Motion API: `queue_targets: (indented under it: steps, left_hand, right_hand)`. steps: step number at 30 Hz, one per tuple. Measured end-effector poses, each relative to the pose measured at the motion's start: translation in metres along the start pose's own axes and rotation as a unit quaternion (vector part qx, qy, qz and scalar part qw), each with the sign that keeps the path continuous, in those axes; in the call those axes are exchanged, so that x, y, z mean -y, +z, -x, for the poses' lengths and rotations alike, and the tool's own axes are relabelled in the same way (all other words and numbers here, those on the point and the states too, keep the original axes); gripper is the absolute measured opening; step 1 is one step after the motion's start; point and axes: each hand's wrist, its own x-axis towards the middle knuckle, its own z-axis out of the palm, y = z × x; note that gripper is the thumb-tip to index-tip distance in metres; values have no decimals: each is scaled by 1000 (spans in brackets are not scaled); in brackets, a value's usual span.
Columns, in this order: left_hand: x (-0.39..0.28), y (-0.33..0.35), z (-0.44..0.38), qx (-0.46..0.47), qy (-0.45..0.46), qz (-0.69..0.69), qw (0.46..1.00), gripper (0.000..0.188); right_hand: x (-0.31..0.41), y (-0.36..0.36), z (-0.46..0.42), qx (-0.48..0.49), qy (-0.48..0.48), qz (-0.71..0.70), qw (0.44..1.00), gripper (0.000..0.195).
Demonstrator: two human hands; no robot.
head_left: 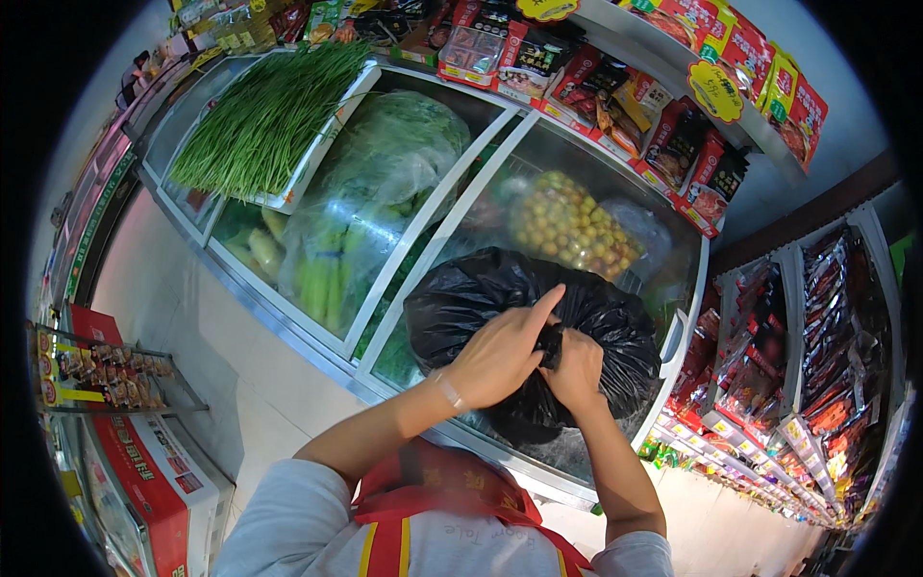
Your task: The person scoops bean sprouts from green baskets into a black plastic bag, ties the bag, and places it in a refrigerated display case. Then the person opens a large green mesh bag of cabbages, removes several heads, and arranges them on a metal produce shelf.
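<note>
A full black plastic bag (461, 288) rests on the glass lid of a chest freezer (692, 288). Its gathered neck is bunched at the top, between my two hands. My left hand (501, 357) grips the neck from the left, with the index finger stretched out over the bag. From the right, my right hand (577, 368) is closed around the same twisted neck. Some of the fingers are hidden behind the plastic. Under the glass, just beyond the bag, lies a clear bag of round yellow-brown fruit (570, 223).
Bagged leafy greens (404, 144) lie left of the bag, near a white tray of green chives (274, 115). Packaged goods (533, 65) line the freezer's far edge below a shelf (649, 36). Snack racks (779, 346) stand right; a red-and-white freezer (137, 483) stands lower left.
</note>
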Motion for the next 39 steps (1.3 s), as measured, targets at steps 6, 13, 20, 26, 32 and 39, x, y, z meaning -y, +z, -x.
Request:
queue_targets:
  steps: [6, 13, 20, 26, 32, 39]
  left_hand:
    - [28, -55, 98, -220, -33, -68, 973, 36]
    - [134, -102, 206, -228, -267, -39, 936, 28]
    - [232, -142, 140, -125, -190, -41, 973, 32]
    - [288, -156, 75, 6, -49, -97, 994, 38]
    - [303, -158, 30, 200, 162, -252, 933, 36]
    - [318, -148, 1, 301, 292, -361, 833, 21]
  right_hand:
    - [-24, 10, 53, -164, 101, -123, 973, 24]
    - [-15, -29, 106, -375, 437, -285, 766, 66]
    - [96, -55, 109, -556, 457, -190, 668, 48]
    - [192, -32, 110, -568, 501, 30, 653, 27]
    - [246, -11, 125, -685, 500, 63, 526, 26]
    - [286, 22, 103, -734, 519, 30, 437, 30]
